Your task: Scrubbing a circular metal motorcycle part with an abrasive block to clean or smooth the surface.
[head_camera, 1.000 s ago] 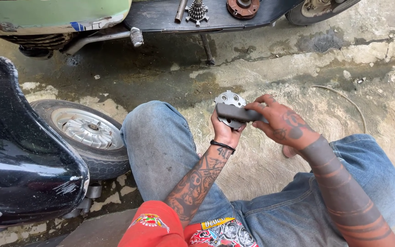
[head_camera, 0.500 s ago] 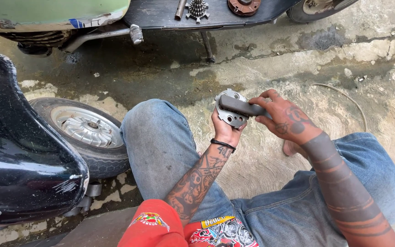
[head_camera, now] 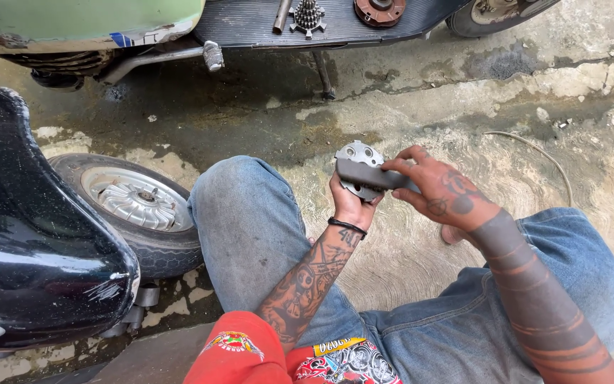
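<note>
My left hand (head_camera: 350, 205) holds a round silver metal disc with holes (head_camera: 358, 158) from below, above my left knee. My right hand (head_camera: 443, 192) grips a flat dark grey bar-shaped tool (head_camera: 369, 175) and lays it across the face of the disc. Both forearms are tattooed, and a black band sits on my left wrist. I sit on the ground in blue jeans and a red printed shirt.
A black scooter body (head_camera: 33, 242) and its small wheel (head_camera: 136, 206) stand at my left. A green scooter (head_camera: 79, 18) is parked ahead; a toothed gear cluster (head_camera: 308, 16), a metal rod (head_camera: 282, 14) and a round rusty part (head_camera: 379, 10) lie on its floorboard. A thin wire (head_camera: 541, 153) curves over the wet concrete.
The grey tool has shifted slightly across the disc as my right hand works it. My hands stay at the same place above my knee.
</note>
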